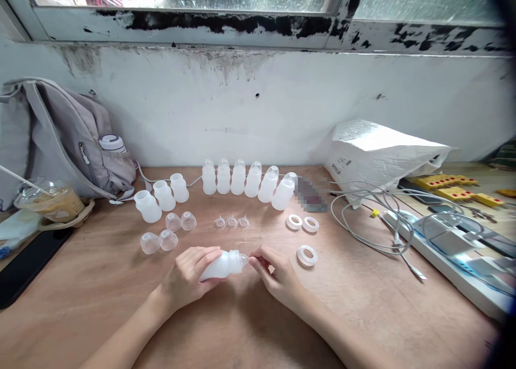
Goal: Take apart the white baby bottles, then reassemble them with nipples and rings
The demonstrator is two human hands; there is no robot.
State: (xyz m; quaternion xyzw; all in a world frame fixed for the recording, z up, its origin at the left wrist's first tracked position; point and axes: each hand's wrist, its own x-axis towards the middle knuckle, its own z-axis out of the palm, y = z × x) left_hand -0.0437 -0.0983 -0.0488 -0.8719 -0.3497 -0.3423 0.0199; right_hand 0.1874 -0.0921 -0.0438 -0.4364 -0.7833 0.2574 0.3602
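My left hand (192, 272) is wrapped round a translucent white baby bottle (217, 267), which lies tilted on its side with its top to the right. A clear nipple (244, 260) sticks out of the collar, and my right hand (276, 272) pinches its tip. Beyond my hands three clear nipples (231, 222) stand in a row. White collar rings (307, 255) lie to the right, three in all. Several clear dome caps (150, 243) are at the left. Three open bottle bodies (148, 206) stand behind them.
A curved row of capped bottles (239, 178) stands at the back. On the left are a grey backpack (60, 137), an iced drink cup (52, 199) and a black phone (34, 267). To the right are a white bag (374, 154), loose cables (363, 234) and a power strip (451, 261).
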